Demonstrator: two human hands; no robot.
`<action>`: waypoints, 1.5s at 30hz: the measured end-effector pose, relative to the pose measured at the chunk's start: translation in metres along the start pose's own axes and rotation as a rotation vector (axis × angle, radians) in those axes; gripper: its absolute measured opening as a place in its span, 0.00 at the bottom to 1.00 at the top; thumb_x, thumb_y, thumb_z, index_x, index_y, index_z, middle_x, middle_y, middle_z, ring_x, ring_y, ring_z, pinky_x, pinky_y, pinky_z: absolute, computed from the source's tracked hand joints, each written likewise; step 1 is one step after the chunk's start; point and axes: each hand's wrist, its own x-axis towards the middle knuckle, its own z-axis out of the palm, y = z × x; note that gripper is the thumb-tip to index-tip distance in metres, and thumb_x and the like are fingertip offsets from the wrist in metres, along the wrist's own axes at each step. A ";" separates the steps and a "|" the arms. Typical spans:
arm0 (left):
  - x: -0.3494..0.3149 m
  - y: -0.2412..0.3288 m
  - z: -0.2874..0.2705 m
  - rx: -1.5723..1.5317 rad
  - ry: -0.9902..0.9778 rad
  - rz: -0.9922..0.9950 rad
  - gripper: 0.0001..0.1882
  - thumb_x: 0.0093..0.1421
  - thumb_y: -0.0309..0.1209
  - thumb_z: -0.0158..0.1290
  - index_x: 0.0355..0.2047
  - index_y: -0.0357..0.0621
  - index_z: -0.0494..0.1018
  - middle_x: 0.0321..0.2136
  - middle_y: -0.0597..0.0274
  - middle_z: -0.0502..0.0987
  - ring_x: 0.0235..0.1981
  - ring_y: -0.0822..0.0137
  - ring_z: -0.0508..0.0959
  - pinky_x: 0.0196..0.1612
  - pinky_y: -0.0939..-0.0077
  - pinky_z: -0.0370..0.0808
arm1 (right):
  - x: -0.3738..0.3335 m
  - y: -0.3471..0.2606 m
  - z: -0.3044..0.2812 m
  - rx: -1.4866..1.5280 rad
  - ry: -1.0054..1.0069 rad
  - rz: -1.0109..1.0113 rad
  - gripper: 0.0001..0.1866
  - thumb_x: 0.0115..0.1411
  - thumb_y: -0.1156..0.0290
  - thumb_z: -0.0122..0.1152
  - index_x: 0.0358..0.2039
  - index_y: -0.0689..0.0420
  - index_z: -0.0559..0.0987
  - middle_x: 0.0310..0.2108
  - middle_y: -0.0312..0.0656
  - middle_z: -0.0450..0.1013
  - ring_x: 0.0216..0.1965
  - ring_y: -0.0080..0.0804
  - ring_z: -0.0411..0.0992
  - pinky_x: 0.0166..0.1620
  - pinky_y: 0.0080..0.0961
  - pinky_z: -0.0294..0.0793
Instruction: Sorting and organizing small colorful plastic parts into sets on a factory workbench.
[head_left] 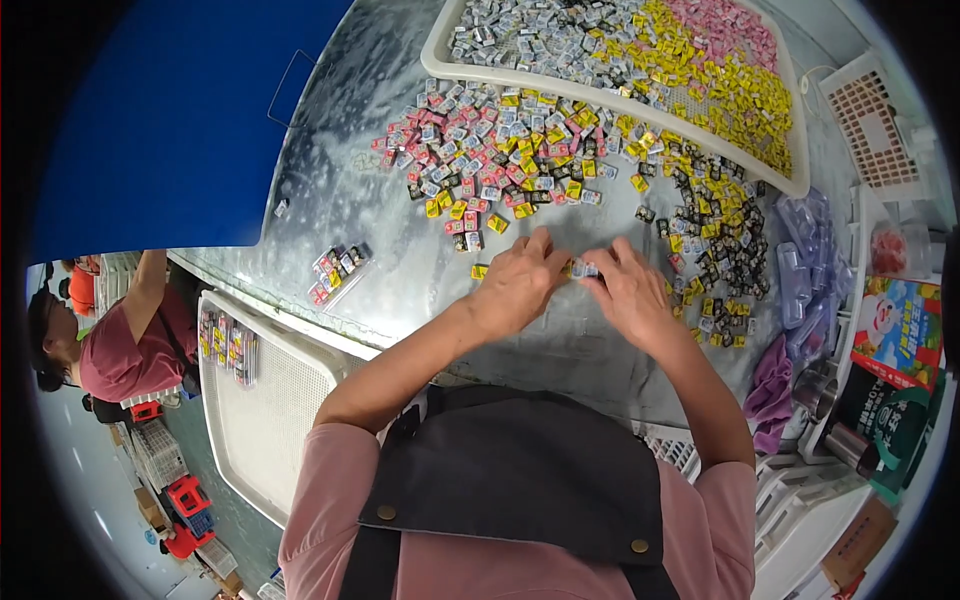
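Note:
My left hand [515,287] and my right hand [632,296] meet fingertip to fingertip low over the table. Between them is a short row of small packets [585,269], the visible one pale blue and white. My right thumb and fingers pinch its right end; my left fingers are closed at its other end, partly hiding it. A single yellow packet [479,271] lies beside my left hand. Beyond both hands spreads a loose pile of pink, yellow, white and black packets [500,160]. More, mainly black and yellow, lie right of my right hand [715,240].
A large white tray [610,95] of colour-sorted packets stands at the back. A clear bag of packets [340,272] lies left; filled clear packs [228,345] sit in a lower white tray [265,420]. Clear plastic cases [800,270] are stacked right. A co-worker [140,335] works at far left.

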 end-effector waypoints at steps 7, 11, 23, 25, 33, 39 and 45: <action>-0.066 0.022 0.015 -0.086 -0.063 -0.006 0.17 0.59 0.28 0.60 0.48 0.38 0.75 0.38 0.51 0.71 0.38 0.49 0.78 0.39 0.60 0.79 | -0.062 -0.032 0.020 0.040 -0.106 0.022 0.15 0.59 0.66 0.67 0.46 0.52 0.77 0.40 0.44 0.67 0.42 0.47 0.73 0.40 0.44 0.75; -0.078 0.018 0.037 0.037 -0.088 0.044 0.17 0.60 0.28 0.58 0.49 0.38 0.75 0.40 0.51 0.71 0.40 0.51 0.78 0.41 0.61 0.79 | -0.074 -0.032 0.037 -0.035 -0.117 0.024 0.17 0.59 0.67 0.66 0.49 0.52 0.77 0.42 0.44 0.67 0.45 0.47 0.72 0.42 0.44 0.75; -0.085 0.024 0.034 -0.011 -0.113 0.059 0.20 0.61 0.27 0.56 0.53 0.32 0.73 0.42 0.48 0.69 0.42 0.50 0.77 0.44 0.62 0.79 | -0.082 -0.031 0.045 -0.009 -0.019 -0.056 0.20 0.57 0.70 0.65 0.51 0.58 0.77 0.42 0.46 0.69 0.45 0.46 0.72 0.43 0.41 0.77; -0.085 0.025 0.034 -0.024 -0.082 0.045 0.20 0.61 0.27 0.56 0.53 0.31 0.72 0.42 0.48 0.69 0.42 0.50 0.77 0.44 0.62 0.79 | -0.082 -0.031 0.044 0.022 0.030 -0.040 0.19 0.56 0.71 0.66 0.49 0.59 0.78 0.41 0.45 0.70 0.43 0.45 0.73 0.41 0.39 0.77; -0.095 0.019 0.033 -0.035 -0.026 0.137 0.20 0.58 0.24 0.56 0.51 0.30 0.72 0.42 0.46 0.70 0.43 0.49 0.77 0.44 0.62 0.79 | -0.090 -0.024 0.045 0.027 0.136 -0.135 0.15 0.55 0.71 0.67 0.42 0.60 0.78 0.37 0.44 0.71 0.39 0.46 0.74 0.40 0.39 0.76; -0.096 0.020 0.034 -0.058 -0.009 0.119 0.19 0.56 0.21 0.53 0.49 0.29 0.73 0.41 0.47 0.71 0.44 0.50 0.76 0.43 0.63 0.78 | -0.091 -0.021 0.052 0.031 0.189 -0.136 0.14 0.54 0.72 0.68 0.41 0.58 0.78 0.36 0.44 0.71 0.38 0.46 0.74 0.39 0.39 0.75; -0.094 0.019 0.033 0.018 -0.049 0.165 0.22 0.53 0.22 0.53 0.50 0.29 0.74 0.42 0.47 0.71 0.43 0.51 0.76 0.43 0.64 0.78 | -0.092 -0.014 0.048 0.203 0.221 -0.046 0.15 0.53 0.71 0.70 0.39 0.58 0.76 0.36 0.46 0.72 0.36 0.47 0.74 0.38 0.40 0.75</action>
